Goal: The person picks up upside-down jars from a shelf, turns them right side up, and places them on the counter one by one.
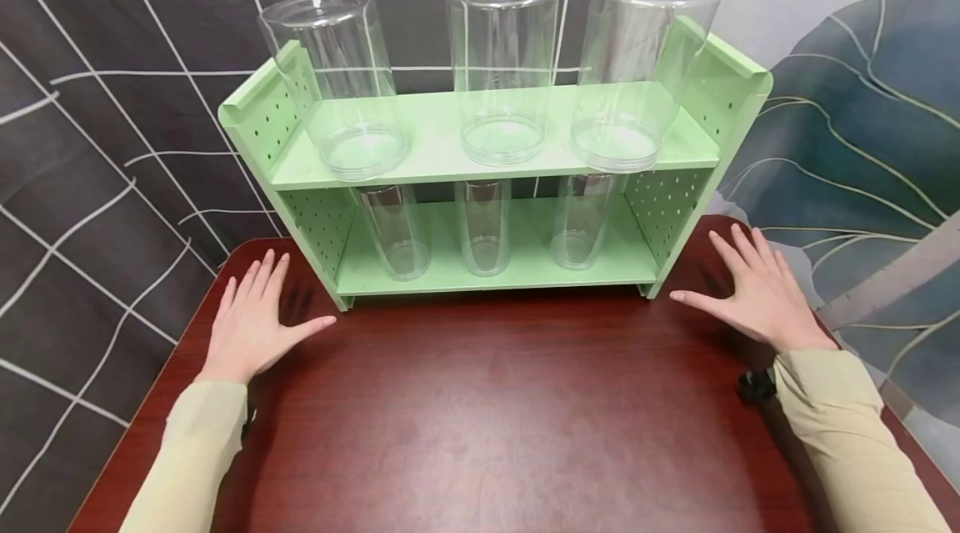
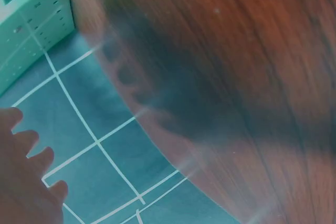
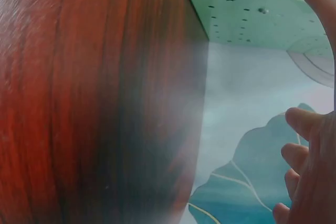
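Note:
A green two-tier shelf (image 1: 495,284) stands at the back of the dark red wooden table (image 1: 480,399). My left hand (image 1: 251,320), fingers straight and thumb spread, is left of the shelf's lower left corner, apart from it. On the other side my right hand (image 1: 757,291) spreads its fingers beside the lower right corner, also holding nothing. Three large clear cylinders, at left (image 1: 337,82), middle (image 1: 502,66) and right (image 1: 637,66), stand on the top tier. Below them are three narrower clear cylinders, at left (image 1: 396,228), middle (image 1: 483,224) and right (image 1: 581,220).
Behind and to the left hangs a dark sheet (image 1: 112,183) with a white grid. A leaf-patterned sheet (image 1: 847,133) covers the right side. The shelf's perforated side panels (image 1: 311,224) rise above its top tier.

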Demonstrator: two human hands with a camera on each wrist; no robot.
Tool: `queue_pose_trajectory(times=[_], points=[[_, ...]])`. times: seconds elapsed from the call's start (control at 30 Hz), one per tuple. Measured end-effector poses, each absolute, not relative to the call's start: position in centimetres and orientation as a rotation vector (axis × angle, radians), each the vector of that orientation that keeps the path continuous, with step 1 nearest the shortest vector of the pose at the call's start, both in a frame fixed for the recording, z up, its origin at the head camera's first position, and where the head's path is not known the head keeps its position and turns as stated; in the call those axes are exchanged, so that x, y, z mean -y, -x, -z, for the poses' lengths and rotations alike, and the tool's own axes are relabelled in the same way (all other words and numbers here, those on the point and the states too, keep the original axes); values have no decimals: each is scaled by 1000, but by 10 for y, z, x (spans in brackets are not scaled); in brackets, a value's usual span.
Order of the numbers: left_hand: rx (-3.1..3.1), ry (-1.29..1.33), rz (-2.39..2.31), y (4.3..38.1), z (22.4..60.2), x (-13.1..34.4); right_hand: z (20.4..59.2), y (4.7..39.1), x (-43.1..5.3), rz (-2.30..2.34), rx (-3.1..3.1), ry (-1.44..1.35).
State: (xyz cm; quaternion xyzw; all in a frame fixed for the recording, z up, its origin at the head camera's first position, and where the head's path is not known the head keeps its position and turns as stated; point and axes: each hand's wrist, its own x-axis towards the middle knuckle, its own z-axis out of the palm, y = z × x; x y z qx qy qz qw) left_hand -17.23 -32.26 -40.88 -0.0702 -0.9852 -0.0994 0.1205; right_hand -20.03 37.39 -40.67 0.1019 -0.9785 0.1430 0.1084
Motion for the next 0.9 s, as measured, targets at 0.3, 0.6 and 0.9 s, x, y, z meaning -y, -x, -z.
queue_pose_trajectory(times=[0.3, 0.6, 0.9], points=[[2845, 203, 316, 175, 401, 322, 401, 204, -371, -462, 2847, -311], [2724, 140, 525, 175, 379, 319, 383, 202, -362, -605, 2809, -267], [2585, 109, 741, 171, 361, 303, 352, 190, -350, -907, 2711, -139]])
